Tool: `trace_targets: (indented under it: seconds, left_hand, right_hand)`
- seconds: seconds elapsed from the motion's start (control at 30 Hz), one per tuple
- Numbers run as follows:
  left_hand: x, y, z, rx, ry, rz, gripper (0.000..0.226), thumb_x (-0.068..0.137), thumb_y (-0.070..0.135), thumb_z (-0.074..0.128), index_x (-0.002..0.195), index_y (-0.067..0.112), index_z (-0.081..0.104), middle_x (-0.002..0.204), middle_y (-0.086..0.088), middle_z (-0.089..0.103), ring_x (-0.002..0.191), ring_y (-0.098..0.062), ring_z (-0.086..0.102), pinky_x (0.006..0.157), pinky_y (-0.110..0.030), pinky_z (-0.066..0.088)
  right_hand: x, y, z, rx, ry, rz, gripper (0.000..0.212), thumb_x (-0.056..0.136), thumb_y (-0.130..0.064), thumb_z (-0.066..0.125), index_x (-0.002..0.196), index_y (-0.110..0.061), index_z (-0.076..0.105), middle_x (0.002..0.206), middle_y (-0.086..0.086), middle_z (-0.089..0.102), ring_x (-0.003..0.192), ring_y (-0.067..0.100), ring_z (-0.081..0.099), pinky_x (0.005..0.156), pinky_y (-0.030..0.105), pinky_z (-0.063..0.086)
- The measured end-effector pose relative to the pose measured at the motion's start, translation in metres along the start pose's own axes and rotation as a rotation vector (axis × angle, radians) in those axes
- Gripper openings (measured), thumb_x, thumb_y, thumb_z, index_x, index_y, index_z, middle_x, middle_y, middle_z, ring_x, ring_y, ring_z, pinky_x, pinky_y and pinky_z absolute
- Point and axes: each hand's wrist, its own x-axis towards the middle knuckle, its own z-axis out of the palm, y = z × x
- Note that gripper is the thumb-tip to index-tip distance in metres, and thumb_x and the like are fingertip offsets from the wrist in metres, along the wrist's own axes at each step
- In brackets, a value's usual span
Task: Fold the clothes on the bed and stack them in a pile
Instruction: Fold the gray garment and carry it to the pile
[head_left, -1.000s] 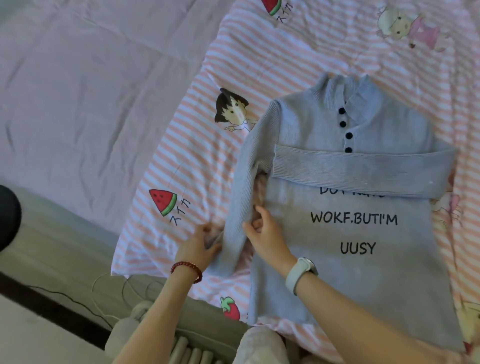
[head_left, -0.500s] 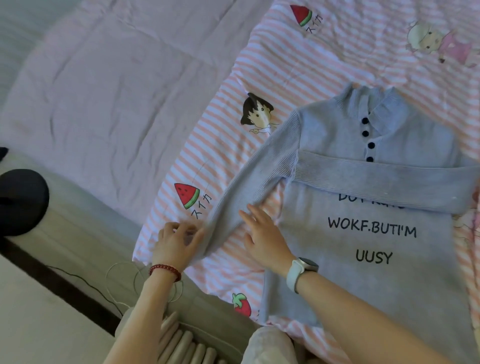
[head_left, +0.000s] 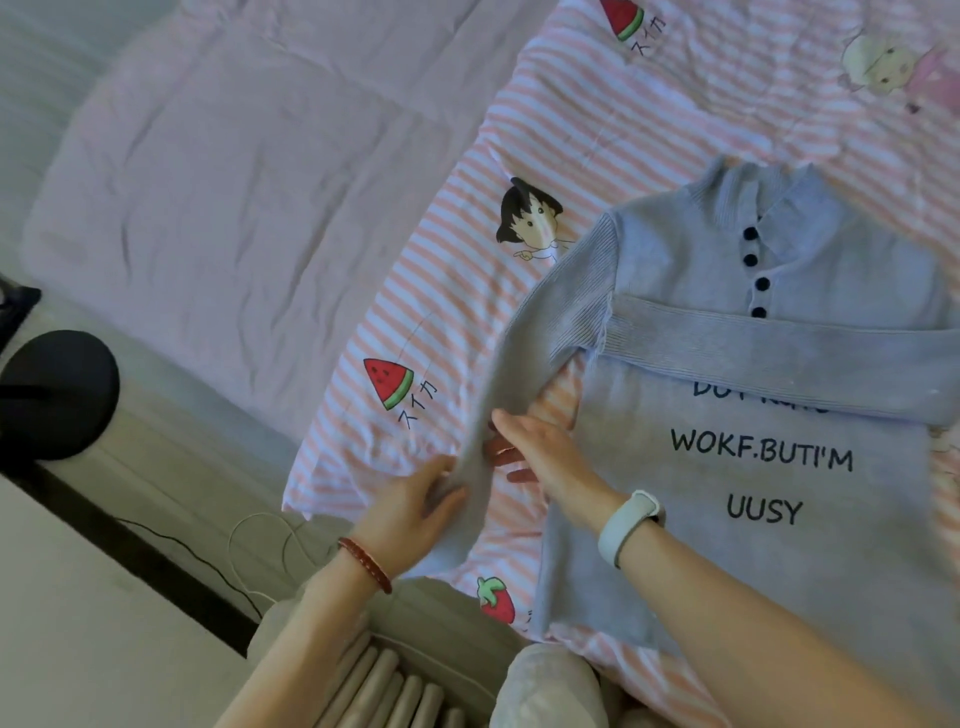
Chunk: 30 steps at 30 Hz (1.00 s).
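A grey knit sweater with dark buttons and black lettering lies face up on the pink striped bed sheet. One sleeve is folded flat across its chest. The other sleeve runs down to the left, off the body. My left hand, wearing a red bead bracelet, grips that sleeve near its cuff. My right hand, with a white wristband, rests flat and open beside the sleeve, at the sweater's left edge.
A plain lilac sheet covers the bed to the left. The bed edge runs along the lower left, with a thin white cable on it and a black round object at the far left. Cartoon prints dot the striped sheet.
The left hand has lifted the loose sleeve's cuff and drawn it back toward the sweater body. The right hand stays flat beside it. The view has shifted slightly.
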Motion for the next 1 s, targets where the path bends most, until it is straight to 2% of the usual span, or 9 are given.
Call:
trace_targets:
  seconds: [0.07,0.17,0.27,0.4,0.5,0.63,0.83,0.9,1.0]
  left_hand:
    - [0.003,0.018,0.013,-0.080,-0.213,0.042,0.036,0.093,0.018,0.054,0.128,0.025,0.049,0.098,0.006,0.065,0.078,-0.009,0.062,0.071,-0.011,0.045]
    - [0.014,0.029,0.024,-0.234,-0.314,0.015,0.021,0.092,0.017,0.056,0.105,0.033,0.061,0.097,0.009,0.066,0.085,-0.003,0.064,0.080,-0.017,0.049]
    - [0.032,0.028,0.022,-0.139,-0.065,-0.036,0.012,0.092,0.018,0.056,0.095,0.019,0.068,0.091,0.008,0.067,0.085,-0.006,0.063,0.079,-0.024,0.051]
    - [0.076,0.043,0.006,0.002,0.188,0.125,0.037,0.088,0.009,0.060,0.125,0.008,0.055,0.130,-0.012,0.049,0.115,-0.024,0.048,0.095,-0.042,0.046]
    - [0.112,0.073,0.004,0.127,0.074,0.343,0.051,0.088,0.022,0.053,0.136,0.010,0.043,0.145,-0.012,0.035,0.133,-0.036,0.029,0.108,-0.048,0.028]
    - [0.145,0.111,0.016,0.391,-0.211,0.496,0.065,0.073,0.031,0.040,0.137,0.023,0.042,0.146,0.005,0.035,0.142,-0.026,0.008,0.113,-0.048,0.012]
    - [0.177,0.149,0.022,0.546,-0.264,0.563,0.020,0.091,0.028,0.053,0.096,0.013,0.065,0.093,0.005,0.058,0.116,-0.019,0.046,0.113,-0.041,0.008]
    - [0.184,0.153,0.018,0.448,-0.200,0.560,0.030,0.090,0.033,0.051,0.085,0.006,0.064,0.075,0.007,0.053,0.088,-0.023,0.053,0.108,-0.040,0.020]
    - [0.192,0.157,0.016,0.401,-0.135,0.514,0.042,0.077,0.042,0.040,0.077,0.007,0.062,0.066,0.001,0.056,0.068,-0.021,0.048,0.088,-0.033,0.034]
  right_hand:
    - [0.001,-0.005,-0.002,-0.031,-0.007,0.053,0.025,0.089,-0.039,0.057,0.082,-0.016,0.062,0.071,-0.002,0.061,0.069,0.013,0.060,0.063,0.020,0.049]
    - [0.002,-0.002,-0.018,-0.216,0.133,0.015,0.022,0.089,-0.014,0.053,0.068,-0.014,0.047,0.061,0.001,0.042,0.055,0.013,0.039,0.045,0.017,0.031]
    - [-0.004,0.006,-0.043,-0.252,0.212,-0.012,0.016,0.094,-0.015,0.043,0.080,-0.008,0.046,0.071,0.013,0.041,0.059,0.019,0.038,0.051,0.025,0.026]
    - [-0.024,0.021,-0.061,-0.182,0.128,-0.010,0.021,0.099,-0.027,0.039,0.084,-0.019,0.052,0.088,0.005,0.059,0.083,0.021,0.056,0.068,0.028,0.039]
    - [-0.039,0.020,-0.071,-0.064,0.041,0.004,0.009,0.095,-0.023,0.050,0.091,-0.022,0.057,0.096,0.003,0.064,0.093,0.021,0.060,0.085,0.035,0.046]
    - [-0.065,0.000,-0.102,0.011,-0.098,0.025,0.008,0.091,-0.015,0.058,0.097,-0.010,0.062,0.096,0.010,0.065,0.088,0.024,0.062,0.084,0.038,0.049]
    - [-0.097,-0.032,-0.169,-0.283,-0.092,0.097,0.024,0.089,-0.018,0.061,0.104,0.001,0.061,0.102,0.014,0.066,0.091,0.025,0.063,0.086,0.037,0.050]
    - [-0.108,-0.036,-0.196,-0.407,-0.052,0.121,0.021,0.089,-0.026,0.061,0.098,-0.007,0.064,0.095,0.004,0.068,0.086,0.019,0.064,0.079,0.030,0.052]
    - [-0.123,-0.037,-0.239,-0.655,0.059,0.113,0.025,0.091,-0.033,0.058,0.077,-0.013,0.057,0.072,-0.004,0.053,0.065,0.009,0.048,0.055,0.013,0.031]
